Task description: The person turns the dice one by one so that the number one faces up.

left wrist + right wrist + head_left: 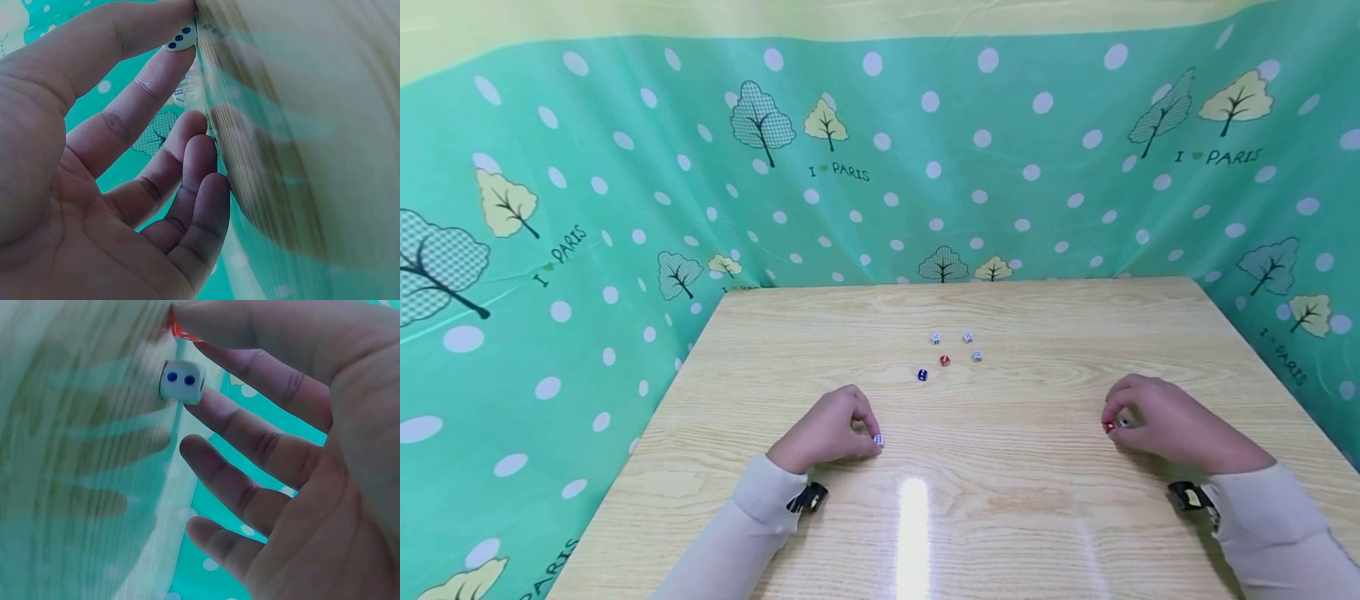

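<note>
Here at the lower centre of the frame, the left hand (827, 429) has a white die (879, 440) pinched between thumb and index finger, right down at the wooden tabletop (1015, 400); its other fingers bend loosely. Over at the lower right, the right hand (1180, 425) pinches a small red die (1108, 427) between thumb and forefinger, and look, a two-pip face shows on another white die (182, 382) just by the middle fingertip; whether finger and die touch, I cannot tell. Up past the hands, just right of centre, sits a loose group: three white dice (977, 357) at the top and right, a second red die (944, 361) amid them, and a dark blue die (922, 375) at the lower left. Behind it all, a green dotted cloth (1075, 67) fills the upper frame.
</note>
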A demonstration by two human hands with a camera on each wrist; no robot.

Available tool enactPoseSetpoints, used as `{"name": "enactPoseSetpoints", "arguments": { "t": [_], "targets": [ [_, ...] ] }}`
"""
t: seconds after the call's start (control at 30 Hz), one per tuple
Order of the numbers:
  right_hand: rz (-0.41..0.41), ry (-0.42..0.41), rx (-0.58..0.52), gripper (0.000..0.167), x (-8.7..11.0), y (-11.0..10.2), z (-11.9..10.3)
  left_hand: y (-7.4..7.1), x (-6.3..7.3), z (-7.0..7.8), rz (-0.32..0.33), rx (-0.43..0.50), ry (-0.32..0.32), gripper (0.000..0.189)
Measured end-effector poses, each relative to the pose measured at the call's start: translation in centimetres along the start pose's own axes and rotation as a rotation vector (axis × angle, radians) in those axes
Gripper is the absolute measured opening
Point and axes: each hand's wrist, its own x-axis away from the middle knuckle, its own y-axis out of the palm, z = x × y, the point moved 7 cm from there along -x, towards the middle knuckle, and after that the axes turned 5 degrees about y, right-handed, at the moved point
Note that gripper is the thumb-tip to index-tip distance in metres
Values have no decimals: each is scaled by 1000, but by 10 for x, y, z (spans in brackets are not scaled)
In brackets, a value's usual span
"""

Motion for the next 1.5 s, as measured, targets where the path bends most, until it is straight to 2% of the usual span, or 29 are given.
{"name": "enactPoseSetpoints", "arguments": {
  "t": [0.87, 1.13, 1.5],
  "targets": [
    [13, 40, 5, 19, 2, -4, 15, 0, 0, -1, 0, 4, -3, 19],
    [-56, 97, -45, 20, 2, -2, 24, 1, 0, -1, -2, 3, -4, 19],
    [-77, 71, -68, 16, 2, 1, 21, 0, 0, -1, 2, -6, 2, 18]
  ]
}}
